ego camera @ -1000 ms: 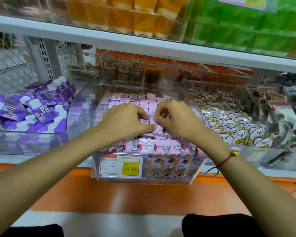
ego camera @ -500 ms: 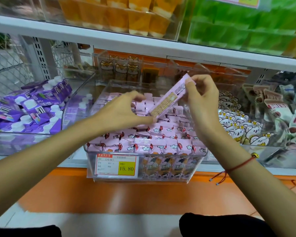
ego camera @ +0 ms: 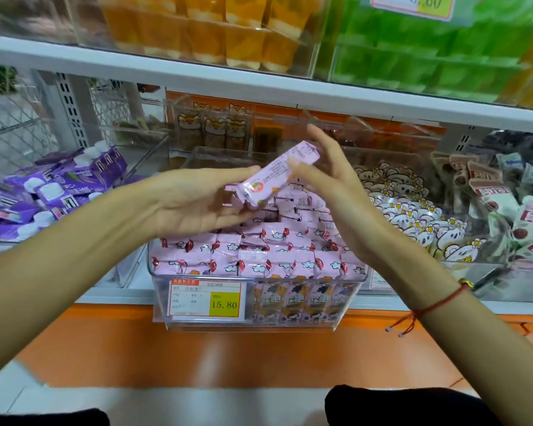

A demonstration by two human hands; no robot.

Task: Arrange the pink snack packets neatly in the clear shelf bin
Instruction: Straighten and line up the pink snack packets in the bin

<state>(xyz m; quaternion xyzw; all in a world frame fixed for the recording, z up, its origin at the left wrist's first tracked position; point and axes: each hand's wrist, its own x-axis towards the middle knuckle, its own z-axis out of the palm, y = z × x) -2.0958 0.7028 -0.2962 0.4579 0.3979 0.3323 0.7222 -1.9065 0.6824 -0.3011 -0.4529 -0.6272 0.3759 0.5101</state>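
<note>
A clear shelf bin with a price label 15.80 holds rows of pink snack packets; the front rows stand in line and those further back lie looser. One pink packet is held tilted above the bin between both hands. My left hand lies palm up, and the packet's lower end sits between its thumb and fingers. My right hand pinches the upper end with its thumb, fingers stretched upward behind it.
A bin of purple packets stands to the left, and bins of white bear packets and pouches to the right. A white shelf board with orange and green goods hangs close overhead. More clear bins stand behind.
Both hands came up out of the bin. The right hand lifted one pink packet, and the left hand turned palm up and took its lower end.
</note>
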